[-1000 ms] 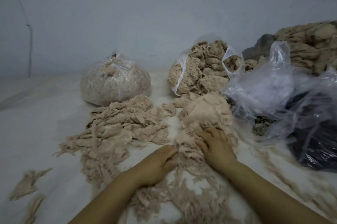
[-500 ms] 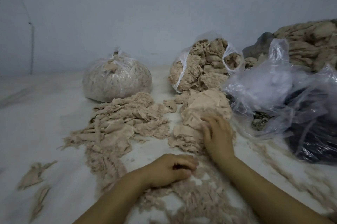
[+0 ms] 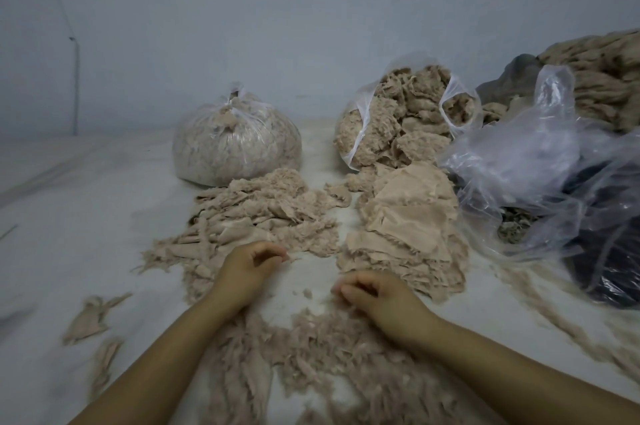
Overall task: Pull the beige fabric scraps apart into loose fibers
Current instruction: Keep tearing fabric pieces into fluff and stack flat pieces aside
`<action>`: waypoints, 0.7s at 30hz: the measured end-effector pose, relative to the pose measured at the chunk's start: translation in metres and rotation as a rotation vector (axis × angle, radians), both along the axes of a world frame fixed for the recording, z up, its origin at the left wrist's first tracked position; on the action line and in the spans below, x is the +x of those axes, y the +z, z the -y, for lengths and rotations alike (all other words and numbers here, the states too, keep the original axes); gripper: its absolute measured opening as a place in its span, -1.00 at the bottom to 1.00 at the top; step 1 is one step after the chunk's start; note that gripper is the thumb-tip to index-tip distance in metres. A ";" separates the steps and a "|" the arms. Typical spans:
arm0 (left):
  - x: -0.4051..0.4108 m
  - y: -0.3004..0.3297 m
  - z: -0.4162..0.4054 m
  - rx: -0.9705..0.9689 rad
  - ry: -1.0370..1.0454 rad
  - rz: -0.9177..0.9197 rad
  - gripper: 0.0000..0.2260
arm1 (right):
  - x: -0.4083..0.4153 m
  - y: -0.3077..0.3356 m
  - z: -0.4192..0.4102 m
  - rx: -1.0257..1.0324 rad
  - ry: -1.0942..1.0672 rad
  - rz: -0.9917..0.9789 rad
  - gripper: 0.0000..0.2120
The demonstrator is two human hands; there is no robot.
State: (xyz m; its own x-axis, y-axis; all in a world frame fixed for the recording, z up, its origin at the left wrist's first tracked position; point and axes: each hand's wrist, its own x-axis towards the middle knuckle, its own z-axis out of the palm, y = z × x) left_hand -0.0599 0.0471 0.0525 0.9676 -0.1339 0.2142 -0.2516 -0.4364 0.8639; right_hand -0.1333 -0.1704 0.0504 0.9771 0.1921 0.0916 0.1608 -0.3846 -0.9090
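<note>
- Stack of flat beige scraps (image 3: pixel 408 234) lies ahead and to the right of both hands, on the pale surface (image 3: pixel 86 217); its near edge sits just beyond the right hand (image 3: pixel 377 296).
- Right hand is the nearer one: the stack's ragged front edge is close to its knuckles, apart from them by a narrow gap. Left hand (image 3: pixel 246 269) lies further off, across a bare strip, against the second, looser heap (image 3: pixel 256 217).
- Stack's layers lie roughly flat, long way running away from the person toward the open bag of fluff (image 3: pixel 398 123).
- Hands: both curled, fingers tucked toward thumbs. Left looks to pinch a thin wisp at its fingertips; right seems to pinch a small tuft. Too small and blurred to be sure of either.
- Loose fibers (image 3: pixel 329 355) already spread between and under the forearms, nearest the person.
- Judgement: next scrap most likely comes off the stack's near edge, a short reach forward and right for the right hand.
- Tied bag (image 3: pixel 235 144) at the back left, crumpled clear plastic (image 3: pixel 519 154) at right.
</note>
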 end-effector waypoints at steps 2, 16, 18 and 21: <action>0.005 0.000 0.000 0.121 0.116 0.066 -0.88 | 0.022 0.006 -0.015 0.134 -0.096 -0.048 -0.83; 0.012 -0.001 -0.011 0.182 -0.138 0.067 -0.76 | 0.071 0.003 -0.064 0.392 -0.085 -0.388 -0.68; 0.012 0.002 -0.004 0.010 -0.287 -0.035 -0.71 | 0.070 0.001 -0.065 0.463 -0.065 -0.372 -0.86; 0.021 0.008 -0.009 -0.293 -0.275 -0.190 -0.69 | 0.070 -0.007 -0.059 0.601 -0.171 -0.277 -0.91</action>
